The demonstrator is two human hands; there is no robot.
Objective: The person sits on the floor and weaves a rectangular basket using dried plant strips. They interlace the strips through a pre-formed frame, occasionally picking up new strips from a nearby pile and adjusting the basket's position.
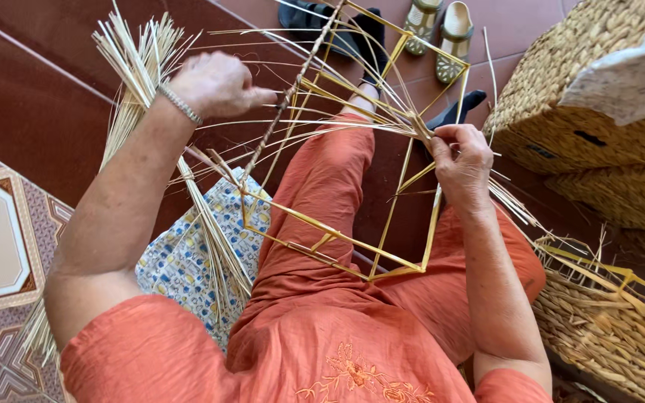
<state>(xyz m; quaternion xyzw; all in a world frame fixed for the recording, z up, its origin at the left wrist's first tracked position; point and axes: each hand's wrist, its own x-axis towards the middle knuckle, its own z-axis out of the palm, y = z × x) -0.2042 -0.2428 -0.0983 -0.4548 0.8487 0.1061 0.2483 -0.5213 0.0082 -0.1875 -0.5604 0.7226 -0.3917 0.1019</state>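
Note:
A yellow wire frame, box-shaped, rests over my lap in orange trousers. My left hand pinches thin pale straw strands that run across the frame beside a twisted braided rope. At the frame's right upper corner, my right hand grips the wire together with more strands. A bracelet sits on my left wrist. A thick bundle of loose straw fans out behind my left forearm.
Woven baskets are stacked at the right, one half-made with a yellow frame at the lower right. Green sandals and dark shoes lie on the red tile floor. A patterned cushion lies under my left side.

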